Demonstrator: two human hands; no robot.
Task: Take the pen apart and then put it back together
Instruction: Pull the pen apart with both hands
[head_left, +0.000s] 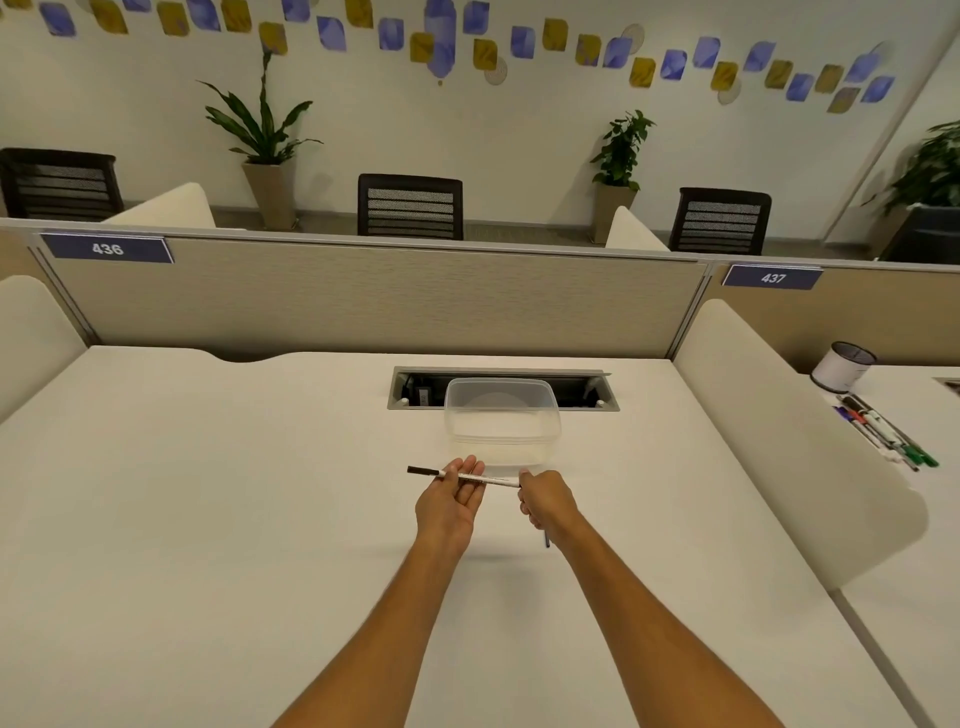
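A slim white pen (470, 477) with a dark cap at its left end lies across the upturned fingers of my left hand (451, 505), held a little above the white desk. My right hand (545, 501) is closed around the pen's right end, knuckles up. A thin blue piece (547, 539) sticks down out of the bottom of my right fist; what it is I cannot tell. Both forearms reach in from the bottom edge.
A clear plastic container (503, 422) stands just beyond my hands, in front of a cable slot (503, 388) in the desk. A padded divider (779, 441) borders the right side; past it lie several markers (883, 431) and a white cup (841, 366).
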